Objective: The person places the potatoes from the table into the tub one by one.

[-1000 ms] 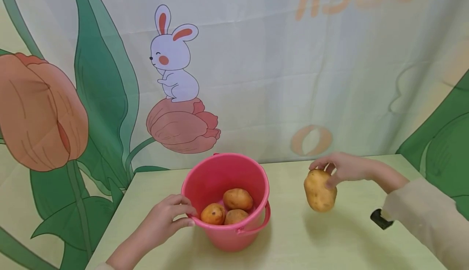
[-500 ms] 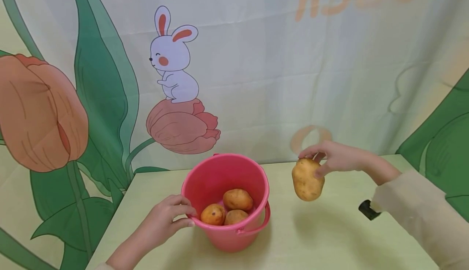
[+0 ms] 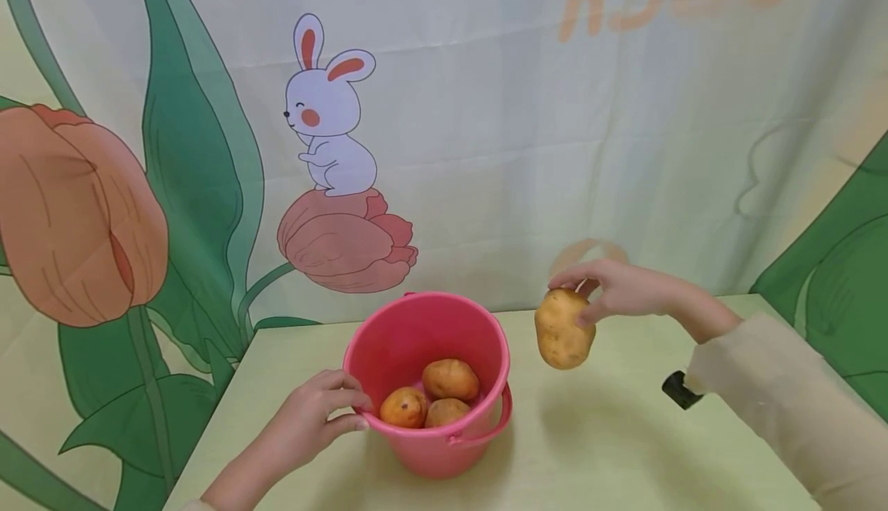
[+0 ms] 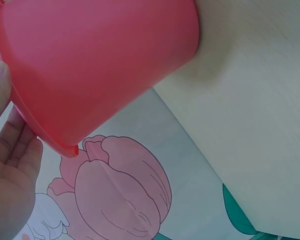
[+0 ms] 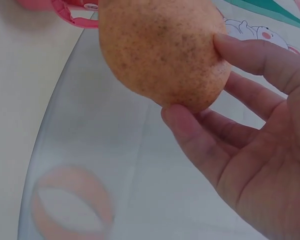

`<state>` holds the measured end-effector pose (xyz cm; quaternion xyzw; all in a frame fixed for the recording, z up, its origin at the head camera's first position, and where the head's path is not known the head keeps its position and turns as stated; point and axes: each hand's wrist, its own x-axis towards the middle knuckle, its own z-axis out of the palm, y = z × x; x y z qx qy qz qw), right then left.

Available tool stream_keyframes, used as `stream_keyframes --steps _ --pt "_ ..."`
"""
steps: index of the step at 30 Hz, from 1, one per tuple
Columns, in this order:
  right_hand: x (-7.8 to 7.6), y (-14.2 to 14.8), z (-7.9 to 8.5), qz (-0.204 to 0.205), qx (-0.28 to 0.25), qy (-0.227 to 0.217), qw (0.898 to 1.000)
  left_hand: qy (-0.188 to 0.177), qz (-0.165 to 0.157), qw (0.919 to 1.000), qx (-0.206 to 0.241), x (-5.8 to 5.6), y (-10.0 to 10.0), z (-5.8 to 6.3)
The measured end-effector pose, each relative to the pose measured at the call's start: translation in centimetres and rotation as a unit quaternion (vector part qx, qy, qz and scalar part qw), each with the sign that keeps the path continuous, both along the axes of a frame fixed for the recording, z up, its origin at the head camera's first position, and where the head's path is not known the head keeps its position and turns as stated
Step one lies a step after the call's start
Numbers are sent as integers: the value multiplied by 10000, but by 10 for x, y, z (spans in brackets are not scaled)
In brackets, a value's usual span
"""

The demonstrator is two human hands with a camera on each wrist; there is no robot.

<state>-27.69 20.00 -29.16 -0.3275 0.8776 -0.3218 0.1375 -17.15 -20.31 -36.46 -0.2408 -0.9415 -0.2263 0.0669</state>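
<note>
In the head view a pink bucket [image 3: 437, 453] stands on the table, its mouth toward me, with three potatoes [image 3: 451, 379] inside. My left hand [image 3: 315, 415] pinches the bucket's left rim between thumb and fingers; the left wrist view shows the bucket's outer wall [image 4: 105, 65] beside those fingers [image 4: 30, 160]. Right of the bucket, my right hand [image 3: 620, 291] holds a large potato [image 3: 563, 332] by its upper end, raised over the table with a shadow below. Up close in the right wrist view, thumb and fingertips grip the end of this potato [image 5: 162, 50].
The bucket's pink handle [image 3: 489, 430] hangs down on its right side. Behind the pale table [image 3: 597, 449] hangs a curtain [image 3: 486, 149] printed with a rabbit and tulips. A small black device [image 3: 681, 390] sits under the right sleeve.
My right hand has carried the large potato left and slightly upward, closer to the bucket. The left hand, the bucket and the potatoes inside stay in place.
</note>
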Motion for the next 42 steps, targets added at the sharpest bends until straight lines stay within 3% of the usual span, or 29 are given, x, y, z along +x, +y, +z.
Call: stream_keyframes --steps 10,13,24,42 --pt "-1 -21 12 -84 322 922 9952 -25 38 10000 -57 0 0 0" --pt "-1 -25 16 -113 522 991 9936 -13 26 10000 -41 0 0 0" --pt "0 -50 17 148 241 189 9994 -35 25 10000 -24 0 -1 -1" --pt "0 -82 19 630 368 273 9970 91 -138 9999 -48 0 -2 -1"
